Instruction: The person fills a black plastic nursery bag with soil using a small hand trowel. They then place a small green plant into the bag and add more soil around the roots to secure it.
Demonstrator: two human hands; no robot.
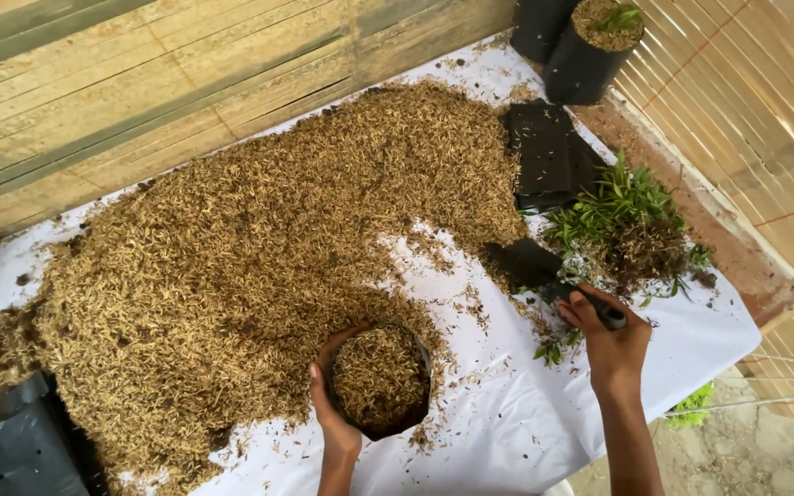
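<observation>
L hand [334,404] on husk-filled bag [380,378]

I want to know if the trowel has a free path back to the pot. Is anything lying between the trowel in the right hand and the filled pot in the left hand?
Nothing solid. Between the trowel in the right hand and the pot in the left hand lies only white sheet with scattered husks.

Soft, even daylight; faint shadows, sharp focus.
</observation>
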